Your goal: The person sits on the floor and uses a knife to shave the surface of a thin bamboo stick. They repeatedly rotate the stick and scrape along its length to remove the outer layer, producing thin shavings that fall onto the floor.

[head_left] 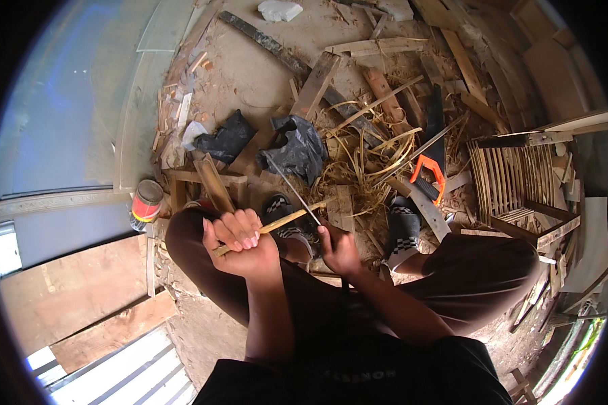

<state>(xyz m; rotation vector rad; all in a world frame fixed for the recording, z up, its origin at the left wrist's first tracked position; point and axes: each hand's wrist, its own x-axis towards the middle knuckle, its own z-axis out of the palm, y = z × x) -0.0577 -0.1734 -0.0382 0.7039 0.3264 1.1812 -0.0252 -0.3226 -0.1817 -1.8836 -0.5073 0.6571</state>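
Left hand (pixel 239 232): is clenching its fingers around the lower-left part of the stick, a short end showing behind.
Stick (pixel 287 219): is running from the left fist up to the right, its free end reaching above the right hand.
Right hand (pixel 339 251): is grasping a thin blade (pixel 290 180) at its near end.
Crossing: the blade is pointing up-left across the stick; whether the 2 are touching, I cannot tell.
Nearer hand: the right is sitting closer to the crossing.

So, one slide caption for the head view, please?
Left hand grips a thin stick; right hand holds a long blade crossing it.
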